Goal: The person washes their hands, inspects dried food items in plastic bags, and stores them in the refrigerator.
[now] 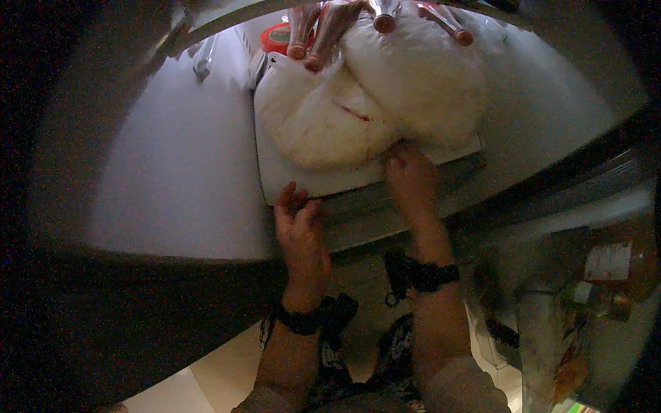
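Two bulky pale bundles in clear plastic lie side by side on a white board: a left bag [323,124] with a thin dark red streak and a larger right bag [427,76]. My right hand [411,175] is closed at the lower front edge of the bags, its fingertips partly hidden, pinching what looks like the plastic of the right bag. Near the front left corner of the white board [310,186], my left hand [301,230] has its fingers bent but apart and holds nothing I can see. Both wrists carry dark bands.
Several bottles [323,34] with brownish caps point toward me above the bags, beside a red round lid [277,36]. White fridge walls rise on both sides. At lower right, the open door's shelves [585,296] hold jars and packets. The light is dim.
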`<control>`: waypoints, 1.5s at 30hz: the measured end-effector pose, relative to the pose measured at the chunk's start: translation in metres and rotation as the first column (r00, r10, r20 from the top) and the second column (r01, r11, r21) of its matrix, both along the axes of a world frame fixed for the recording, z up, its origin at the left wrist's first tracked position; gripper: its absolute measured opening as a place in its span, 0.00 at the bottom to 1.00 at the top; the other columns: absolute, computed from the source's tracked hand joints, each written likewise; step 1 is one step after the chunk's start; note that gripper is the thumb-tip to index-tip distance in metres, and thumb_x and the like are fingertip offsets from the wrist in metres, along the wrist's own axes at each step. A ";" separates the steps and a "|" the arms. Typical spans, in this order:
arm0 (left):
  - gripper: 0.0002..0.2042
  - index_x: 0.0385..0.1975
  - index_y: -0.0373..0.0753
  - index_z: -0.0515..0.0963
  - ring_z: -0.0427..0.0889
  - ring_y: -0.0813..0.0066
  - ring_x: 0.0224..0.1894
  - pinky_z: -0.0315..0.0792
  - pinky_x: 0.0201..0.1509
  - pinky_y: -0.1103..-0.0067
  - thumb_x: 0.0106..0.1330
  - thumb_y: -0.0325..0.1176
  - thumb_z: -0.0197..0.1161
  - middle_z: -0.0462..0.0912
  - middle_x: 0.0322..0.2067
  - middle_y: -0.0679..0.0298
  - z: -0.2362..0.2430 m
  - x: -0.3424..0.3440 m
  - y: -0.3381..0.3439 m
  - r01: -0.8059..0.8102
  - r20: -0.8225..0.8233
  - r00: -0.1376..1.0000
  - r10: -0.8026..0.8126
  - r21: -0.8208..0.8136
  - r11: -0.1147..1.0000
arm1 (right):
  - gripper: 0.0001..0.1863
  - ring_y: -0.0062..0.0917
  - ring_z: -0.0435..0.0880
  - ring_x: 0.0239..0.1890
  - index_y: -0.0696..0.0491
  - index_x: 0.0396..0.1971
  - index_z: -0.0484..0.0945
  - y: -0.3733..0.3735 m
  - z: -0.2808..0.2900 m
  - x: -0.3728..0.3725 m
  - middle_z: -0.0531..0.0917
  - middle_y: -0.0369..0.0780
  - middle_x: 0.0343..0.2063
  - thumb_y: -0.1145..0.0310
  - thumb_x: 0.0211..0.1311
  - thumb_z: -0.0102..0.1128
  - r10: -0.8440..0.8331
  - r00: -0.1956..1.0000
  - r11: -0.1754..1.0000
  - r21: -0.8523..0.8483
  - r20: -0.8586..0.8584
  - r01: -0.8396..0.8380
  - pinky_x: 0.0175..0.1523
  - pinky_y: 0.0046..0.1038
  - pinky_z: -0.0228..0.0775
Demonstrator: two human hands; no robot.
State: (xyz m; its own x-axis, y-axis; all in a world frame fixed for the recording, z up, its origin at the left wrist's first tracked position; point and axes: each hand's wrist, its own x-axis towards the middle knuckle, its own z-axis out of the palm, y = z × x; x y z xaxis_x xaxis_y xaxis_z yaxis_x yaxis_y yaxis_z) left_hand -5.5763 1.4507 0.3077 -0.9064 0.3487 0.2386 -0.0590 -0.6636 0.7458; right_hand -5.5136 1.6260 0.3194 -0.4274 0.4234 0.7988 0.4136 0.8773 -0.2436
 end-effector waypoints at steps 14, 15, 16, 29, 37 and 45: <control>0.17 0.49 0.37 0.67 0.70 0.77 0.40 0.67 0.47 0.79 0.58 0.22 0.52 0.68 0.41 0.64 0.015 -0.017 -0.006 -0.182 -0.194 0.967 0.165 -0.076 0.980 | 0.21 0.46 0.70 0.48 0.61 0.40 0.74 -0.087 0.016 0.001 0.73 0.52 0.46 0.67 0.45 0.59 0.665 0.440 0.736 -0.425 0.603 -0.527 0.53 0.40 0.64; 0.17 0.49 0.37 0.67 0.70 0.77 0.40 0.67 0.47 0.79 0.58 0.22 0.52 0.68 0.41 0.64 0.015 -0.013 0.000 -0.165 -0.188 0.971 0.149 -0.069 0.984 | 0.18 0.45 0.72 0.47 0.60 0.38 0.75 -0.088 0.006 -0.002 0.75 0.51 0.43 0.67 0.45 0.59 0.520 0.801 0.854 -0.206 0.297 -0.478 0.52 0.40 0.64; 0.16 0.48 0.37 0.67 0.70 0.77 0.40 0.67 0.46 0.80 0.58 0.21 0.51 0.69 0.40 0.64 0.015 -0.012 0.001 -0.164 -0.169 0.973 0.160 -0.011 0.986 | 0.16 0.45 0.73 0.46 0.59 0.36 0.76 -0.087 -0.005 -0.009 0.77 0.51 0.39 0.68 0.45 0.59 0.321 0.939 0.944 -0.038 -0.128 -0.328 0.52 0.40 0.65; 0.15 0.47 0.36 0.67 0.70 0.74 0.47 0.65 0.52 0.80 0.59 0.21 0.52 0.71 0.44 0.62 0.014 -0.013 0.007 -0.080 -0.330 0.944 0.023 -0.159 0.984 | 0.13 0.33 0.79 0.39 0.58 0.40 0.75 -0.005 -0.009 0.032 0.80 0.47 0.36 0.69 0.56 0.52 0.135 0.968 0.779 -0.581 -0.211 -0.236 0.44 0.33 0.70; 0.17 0.47 0.35 0.66 0.69 0.71 0.49 0.63 0.55 0.78 0.56 0.22 0.52 0.70 0.46 0.63 0.004 0.012 0.023 0.476 0.029 0.872 -0.488 0.180 0.861 | 0.22 0.26 0.77 0.28 0.62 0.46 0.67 0.032 -0.015 0.064 0.78 0.44 0.34 0.63 0.56 0.52 -0.002 0.984 0.734 -0.669 -0.177 -0.119 0.34 0.29 0.71; 0.12 0.41 0.32 0.69 0.70 0.66 0.50 0.64 0.58 0.73 0.57 0.22 0.48 0.73 0.42 0.57 0.002 0.007 0.013 0.501 0.117 0.771 -0.626 0.495 0.710 | 0.19 0.25 0.78 0.26 0.61 0.42 0.71 0.038 -0.015 0.073 0.79 0.42 0.32 0.63 0.55 0.53 0.198 0.919 0.483 -0.782 -0.339 -0.393 0.31 0.26 0.71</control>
State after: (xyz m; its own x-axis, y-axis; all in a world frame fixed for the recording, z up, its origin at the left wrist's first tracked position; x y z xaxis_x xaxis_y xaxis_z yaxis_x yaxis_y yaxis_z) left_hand -5.5696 1.4641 0.3100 -0.6179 0.7377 0.2720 -0.6711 -0.6751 0.3063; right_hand -5.4405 1.6643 0.3040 -0.5522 0.8010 0.2311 0.0334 0.2983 -0.9539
